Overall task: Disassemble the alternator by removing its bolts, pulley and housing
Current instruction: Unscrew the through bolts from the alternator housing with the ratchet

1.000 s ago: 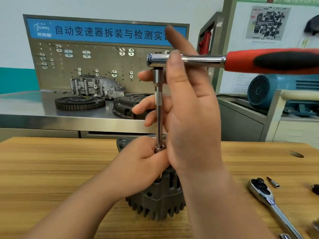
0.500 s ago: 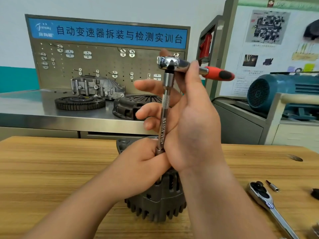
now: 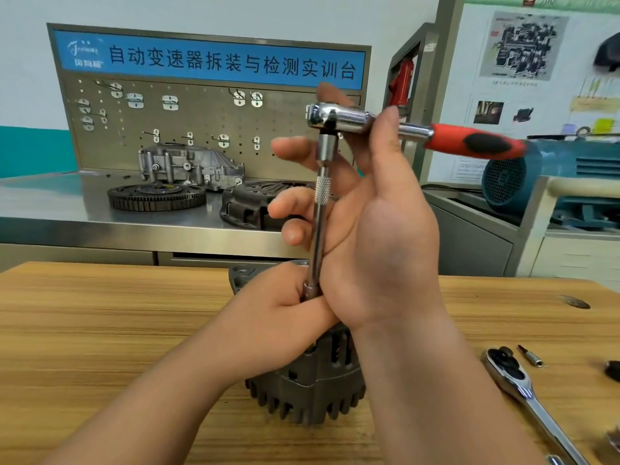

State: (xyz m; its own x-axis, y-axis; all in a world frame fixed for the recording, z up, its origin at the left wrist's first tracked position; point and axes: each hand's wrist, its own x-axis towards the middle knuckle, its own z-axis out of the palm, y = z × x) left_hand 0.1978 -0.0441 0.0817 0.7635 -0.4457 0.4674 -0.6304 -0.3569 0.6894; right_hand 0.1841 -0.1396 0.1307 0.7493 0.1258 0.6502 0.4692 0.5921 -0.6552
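Alternator (image 3: 308, 380) stands on end on the wooden counter (image 3: 100, 330), centre. Left grip (image 3: 281, 317) sits on top of it, fingers curled round the socket (image 3: 310, 290) at the foot of the extension bar (image 3: 318, 229); the bolt is hidden. Right grip (image 3: 379, 236) is higher, thumb and forefinger pinching the ratchet (image 3: 339, 117) head, other fingers splayed. Risk: with a light pinch on a tall bar, the socket may tilt off and round the bolt, or nip the left fingers; the alternator could also tip.
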